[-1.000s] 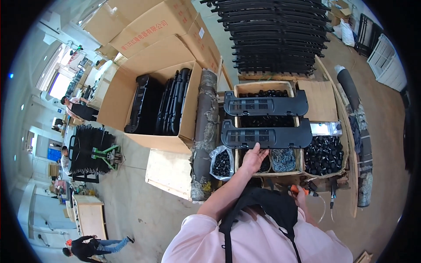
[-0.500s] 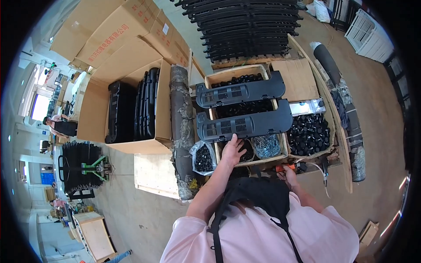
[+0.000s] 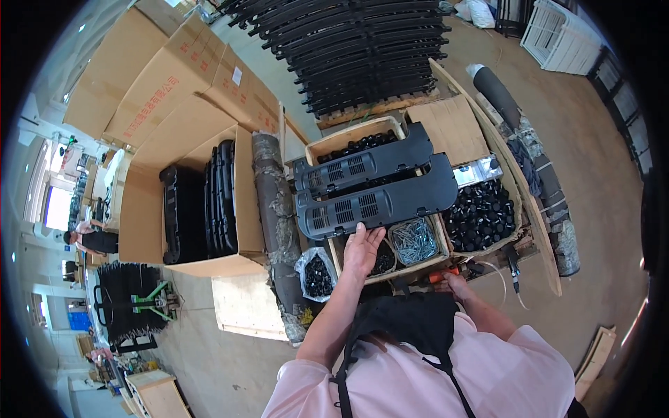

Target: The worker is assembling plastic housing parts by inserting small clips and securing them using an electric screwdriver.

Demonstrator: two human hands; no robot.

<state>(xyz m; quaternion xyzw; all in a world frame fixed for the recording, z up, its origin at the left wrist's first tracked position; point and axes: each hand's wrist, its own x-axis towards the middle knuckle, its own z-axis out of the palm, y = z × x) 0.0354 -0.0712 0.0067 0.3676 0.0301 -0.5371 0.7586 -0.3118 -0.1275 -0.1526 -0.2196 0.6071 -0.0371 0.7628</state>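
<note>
Touches the near edge of a black vented panel [image 3: 387, 200] with the left hand [image 3: 362, 253], with one digit on top; cannot tell whether pinching it. Has the right hand [image 3: 456, 285] wrapped around an orange tool [image 3: 442, 276], below and to the right of that contact. Has a second vented panel [image 3: 382, 161] just beyond, also lying across the wooden box [image 3: 411, 269] and covering part of it. Has silvery screws [image 3: 413, 242] just right of the left grip, dark caps [image 3: 481, 216] farther right, a bag of small parts [image 3: 317, 276] to the left, then a thick roll [image 3: 272, 191] and an open carton [image 3: 250, 198]. Reaches forward with the left forearm [image 3: 327, 315]; bends the right arm [image 3: 488, 317] near the body.
</note>
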